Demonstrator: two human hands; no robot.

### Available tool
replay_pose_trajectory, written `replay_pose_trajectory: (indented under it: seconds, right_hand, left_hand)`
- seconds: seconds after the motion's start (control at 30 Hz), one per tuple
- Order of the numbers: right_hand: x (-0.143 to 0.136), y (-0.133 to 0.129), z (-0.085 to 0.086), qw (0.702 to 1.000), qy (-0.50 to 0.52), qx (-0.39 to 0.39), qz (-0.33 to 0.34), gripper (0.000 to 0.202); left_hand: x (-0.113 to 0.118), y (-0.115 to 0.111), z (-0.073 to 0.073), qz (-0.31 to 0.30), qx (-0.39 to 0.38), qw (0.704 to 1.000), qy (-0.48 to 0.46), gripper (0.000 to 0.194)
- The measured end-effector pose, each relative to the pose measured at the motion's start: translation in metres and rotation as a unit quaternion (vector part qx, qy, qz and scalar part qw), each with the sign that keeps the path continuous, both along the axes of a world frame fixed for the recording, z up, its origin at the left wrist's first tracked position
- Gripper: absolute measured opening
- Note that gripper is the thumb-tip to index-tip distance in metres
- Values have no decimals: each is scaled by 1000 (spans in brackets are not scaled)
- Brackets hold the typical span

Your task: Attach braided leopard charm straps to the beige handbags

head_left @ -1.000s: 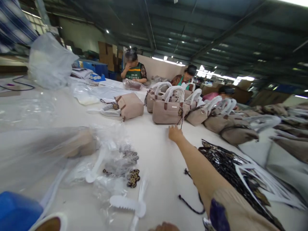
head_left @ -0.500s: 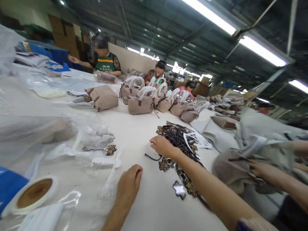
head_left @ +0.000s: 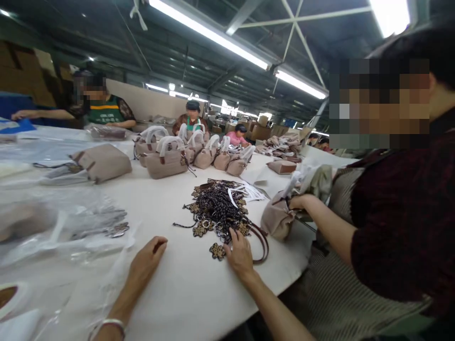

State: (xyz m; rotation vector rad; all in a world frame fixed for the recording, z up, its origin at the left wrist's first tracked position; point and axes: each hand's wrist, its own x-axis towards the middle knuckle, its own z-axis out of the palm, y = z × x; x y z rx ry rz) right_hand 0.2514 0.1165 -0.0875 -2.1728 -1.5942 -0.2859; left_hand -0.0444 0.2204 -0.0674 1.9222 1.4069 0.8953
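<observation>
A pile of dark braided cords [head_left: 218, 201] with leopard-print flower charms lies on the white table [head_left: 199, 293]. At its near edge rests my right hand [head_left: 240, 253], fingers spread, touching the cords beside one loose flower charm [head_left: 217, 251]. Brown straps [head_left: 263, 244] curve out of the pile just right of that hand. My left hand [head_left: 148, 258] is over the table to the left, its fingers curled together; whether anything small is between them is hidden. Clear plastic bags [head_left: 88, 227] lie left of it, with another charm [head_left: 119, 229] among them.
A person [head_left: 401, 203] stands close on the right, one hand on a beige bag [head_left: 279, 215]. Several beige handbags [head_left: 167, 163] with wrapped handles line the far side. A tape roll [head_left: 10, 298] lies at the lower left. Other people sit beyond the table.
The view has swung right, bringing the nearby person into sight. My right hand has drawn back from the top of the cord pile to its near edge and its fingers have spread.
</observation>
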Motion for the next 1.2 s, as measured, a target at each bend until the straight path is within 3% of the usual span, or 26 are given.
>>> replay_pose_trajectory:
  seconds: [0.13,0.23,0.37,0.5,0.63,0.83,0.93,1.03,1.2]
  right_hand:
    - [-18,0,-8,996,34,50,59,52]
    - [-20,-3,-10,990,59,72,109,45]
    - [-15,-7,-9,978,79,126,149,32]
    - [-16,-10,-4,966,75,173,179,27]
    - [-19,-12,-1,953,71,205,211,21]
    - [-21,-14,0,924,112,248,271,23]
    - [-20,-15,1,912,127,265,286,26]
    - [-17,-17,2,910,142,271,279,29]
    - [-10,-16,-2,926,189,263,193,24]
  left_hand:
    - [2,-15,2,-38,1,999,7,30]
    - [15,-39,-4,-89,37,994,59,30]
    - [55,-66,-17,-110,92,987,78,40]
    - [105,-74,-16,-119,129,980,92,50]
    - [132,-77,-12,-151,124,974,113,38]
    - [134,-82,-23,-140,170,972,87,17]
    - [133,-82,-25,-121,180,974,66,18]
    - [129,-83,-16,-69,142,987,-4,24]
    - [116,-85,6,99,17,980,-171,36]
